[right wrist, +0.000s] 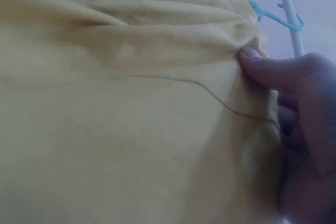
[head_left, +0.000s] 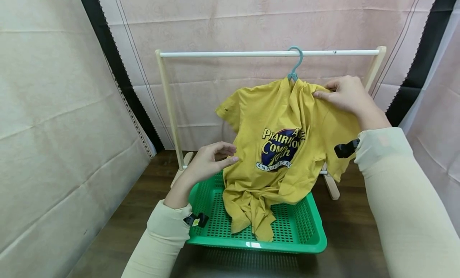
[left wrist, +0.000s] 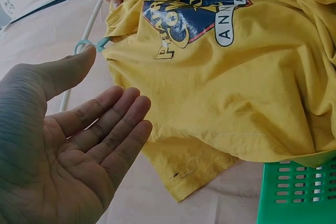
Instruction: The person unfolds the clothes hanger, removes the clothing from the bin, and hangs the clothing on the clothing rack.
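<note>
A yellow T-shirt (head_left: 248,114) with a dark printed logo hangs from a light-blue hanger (head_left: 295,62), whose hook is over the white rail (head_left: 223,54). The right hand (head_left: 346,94) pinches the shirt's shoulder between thumb and fingers; in the right wrist view the thumb (right wrist: 262,69) presses on the cloth near the hanger. The left hand (head_left: 212,160) is held apart from the shirt, just left of its side. Its palm and loosely bent fingers (left wrist: 113,114) show in the left wrist view with nothing in them. The shirt's bunched hem hangs into a green basket (head_left: 318,230).
The rack's cream side posts (head_left: 168,110) stand behind the basket, with a wooden foot (head_left: 331,187) at the right. Beneath is a dark wooden table (head_left: 355,226). Pale cloth walls (head_left: 72,102) with black strips close in the back and sides.
</note>
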`<state>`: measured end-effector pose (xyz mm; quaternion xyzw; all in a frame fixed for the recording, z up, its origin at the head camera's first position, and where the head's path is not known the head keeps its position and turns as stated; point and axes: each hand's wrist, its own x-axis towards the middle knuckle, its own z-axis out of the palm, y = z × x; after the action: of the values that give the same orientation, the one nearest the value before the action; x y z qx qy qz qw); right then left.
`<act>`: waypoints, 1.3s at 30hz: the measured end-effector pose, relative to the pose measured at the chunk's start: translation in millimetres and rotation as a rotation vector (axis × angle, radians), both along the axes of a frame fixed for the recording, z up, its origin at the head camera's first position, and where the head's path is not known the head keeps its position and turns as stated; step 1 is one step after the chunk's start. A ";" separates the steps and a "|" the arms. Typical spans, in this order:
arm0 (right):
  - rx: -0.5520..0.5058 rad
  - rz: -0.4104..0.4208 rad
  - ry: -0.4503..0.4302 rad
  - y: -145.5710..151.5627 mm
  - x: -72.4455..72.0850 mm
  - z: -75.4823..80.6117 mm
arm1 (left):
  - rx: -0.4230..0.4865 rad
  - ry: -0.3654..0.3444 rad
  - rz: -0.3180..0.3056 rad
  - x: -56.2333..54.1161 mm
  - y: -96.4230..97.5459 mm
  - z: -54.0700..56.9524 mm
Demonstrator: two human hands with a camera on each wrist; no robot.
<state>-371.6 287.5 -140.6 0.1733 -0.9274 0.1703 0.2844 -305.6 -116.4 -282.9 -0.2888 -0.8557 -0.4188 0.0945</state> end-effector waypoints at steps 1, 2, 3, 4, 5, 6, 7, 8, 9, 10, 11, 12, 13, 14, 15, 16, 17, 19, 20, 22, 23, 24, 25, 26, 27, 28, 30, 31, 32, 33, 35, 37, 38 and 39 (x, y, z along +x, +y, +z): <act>0.004 0.002 0.004 -0.4 -0.2 -0.3 | -0.002 0.001 0.003 0.0 0.2 0.0; 0.007 0.003 0.006 -0.8 -0.3 -0.6 | -0.003 0.001 0.005 0.0 0.3 0.1; 0.007 0.005 0.008 -1.0 -0.4 -0.8 | -0.003 0.001 0.005 0.0 0.5 0.1; 0.008 0.005 0.008 -1.2 -0.5 -1.0 | -0.001 0.002 0.004 0.0 0.8 0.3; 0.006 0.003 0.004 -1.4 -0.4 -1.2 | 0.000 0.002 0.000 0.0 1.0 0.5; 0.002 -0.001 -0.003 -1.5 -0.3 -1.3 | 0.002 0.002 -0.002 0.0 1.1 0.6; 0.003 -0.005 -0.009 -1.4 -0.4 -1.4 | 0.004 0.002 -0.005 -0.2 1.3 0.7; -0.001 -0.009 -0.017 -1.4 -0.5 -1.6 | 0.005 0.003 -0.007 -0.2 1.5 0.9; -0.003 -0.012 -0.022 -1.4 -0.6 -1.8 | 0.005 0.005 -0.008 -0.3 1.6 0.9; -0.002 -0.016 -0.027 -1.5 -0.8 -2.0 | 0.005 0.005 -0.007 -0.2 1.8 1.1; -0.001 -0.018 -0.032 -1.4 -1.1 -2.3 | 0.005 0.006 -0.006 -0.2 1.9 1.1; 0.003 -0.019 -0.035 -1.4 -1.5 -2.6 | 0.004 0.007 -0.005 -0.3 2.0 1.1; 0.008 -0.019 -0.037 -1.4 -2.1 -3.0 | 0.004 0.009 -0.006 -0.3 2.2 1.2; 0.014 -0.019 -0.038 -1.3 -2.6 -3.4 | 0.004 0.010 -0.006 -0.3 2.3 1.2; 0.020 -0.018 -0.038 -1.4 -2.9 -3.9 | 0.005 0.010 -0.008 -0.6 2.4 1.1; 0.024 -0.018 -0.039 -1.4 -3.3 -4.4 | 0.007 0.010 -0.010 -0.7 2.7 1.1; 0.026 -0.019 -0.041 -1.1 -3.6 -4.7 | 0.007 0.011 -0.012 -1.1 2.8 0.8; 0.028 -0.020 -0.044 -0.9 -3.7 -5.3 | 0.007 0.015 -0.015 -2.2 3.2 0.1; 0.028 -0.020 -0.043 -0.9 -3.5 -5.5 | 0.007 0.017 -0.017 -2.7 3.3 -0.3; 0.029 -0.021 -0.046 -0.7 -2.9 -5.3 | 0.006 0.017 -0.014 -3.4 3.6 -0.9; 0.031 -0.021 -0.043 -0.8 -2.4 -5.3 | 0.004 0.017 -0.012 -3.9 3.5 -1.2; 0.035 -0.020 -0.038 -1.2 -1.9 -5.3 | 0.002 0.016 -0.010 -4.1 3.6 -1.2; 0.036 -0.018 -0.033 -0.9 -1.4 -5.5 | 0.001 0.016 -0.007 -4.2 3.7 -1.2; 0.035 -0.012 -0.021 -1.0 -0.7 -5.8 | 0.000 0.013 -0.004 -4.4 3.8 -1.3; 0.036 -0.007 -0.008 -0.8 0.1 -6.2 | 0.000 0.011 -0.003 -4.5 3.8 -1.1; 0.027 0.001 0.008 -1.3 1.3 -7.1 | -0.003 0.010 -0.002 -4.6 4.0 -0.9; 0.001 0.022 0.048 -1.9 3.7 -9.4 | -0.007 0.010 -0.004 -5.2 4.5 -0.3; -0.015 0.033 0.069 -2.4 5.3 -10.8 | -0.009 0.011 -0.004 -5.4 4.8 0.2; -0.033 0.043 0.090 -3.5 7.0 -12.1 | -0.013 0.012 -0.003 -5.9 5.1 0.7; -0.051 0.052 0.113 -4.7 8.8 -13.5 | -0.018 0.015 -0.001 -6.1 5.5 1.6; -0.090 0.079 0.161 -7.5 12.0 -16.3 | -0.031 0.022 0.007 -6.7 6.6 3.6; -0.123 0.114 0.205 -10.7 14.4 -18.9 | -0.042 0.028 0.012 -7.9 8.2 5.4; -0.138 0.132 0.229 -12.9 15.6 -20.1 | -0.048 0.031 0.013 -8.5 9.0 6.4; -0.151 0.151 0.255 -14.6 16.0 -21.4 | -0.053 0.032 0.014 -9.2 10.1 7.4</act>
<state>-355.7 273.0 -161.9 0.2406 -0.8528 0.2369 0.3983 -314.8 -106.3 -275.6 -0.2920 -0.8669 -0.3906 0.1035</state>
